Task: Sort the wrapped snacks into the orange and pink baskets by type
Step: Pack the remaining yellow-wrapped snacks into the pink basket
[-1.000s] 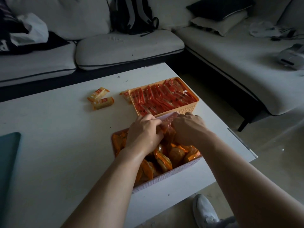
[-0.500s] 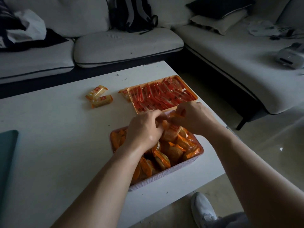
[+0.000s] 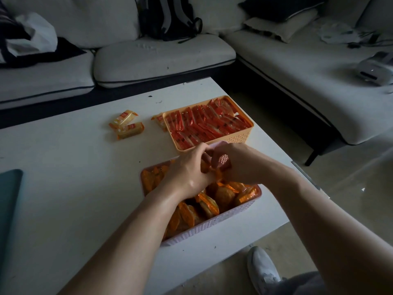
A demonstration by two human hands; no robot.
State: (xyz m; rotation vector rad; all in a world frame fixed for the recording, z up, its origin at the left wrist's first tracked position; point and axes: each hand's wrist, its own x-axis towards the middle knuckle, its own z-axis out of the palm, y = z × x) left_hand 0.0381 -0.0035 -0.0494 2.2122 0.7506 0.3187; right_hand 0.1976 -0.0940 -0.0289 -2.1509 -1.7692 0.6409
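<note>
The pink basket (image 3: 212, 227) stands near the table's front edge, filled with several round snacks in orange wrappers (image 3: 209, 206). Behind it the orange basket (image 3: 240, 136) holds rows of flat red packets (image 3: 204, 126). My left hand (image 3: 187, 169) and my right hand (image 3: 236, 165) meet over the far end of the pink basket. Their curled fingers grip a bunch of wrapped snacks; a reddish wrapper (image 3: 222, 161) shows under the right hand. Two yellow wrapped snacks (image 3: 126, 126) lie loose on the table, and a third (image 3: 158, 121) lies against the orange basket's left side.
The white table (image 3: 63, 188) ends just right of the baskets and in front of the pink one. A dark green flat object (image 3: 8, 201) lies at the left edge. Sofas with a backpack (image 3: 168, 18) stand behind; a white shoe (image 3: 262, 271) is below.
Both hands rose out of the pink basket with snacks, then settled lower over its far end. The view shifted slightly.
</note>
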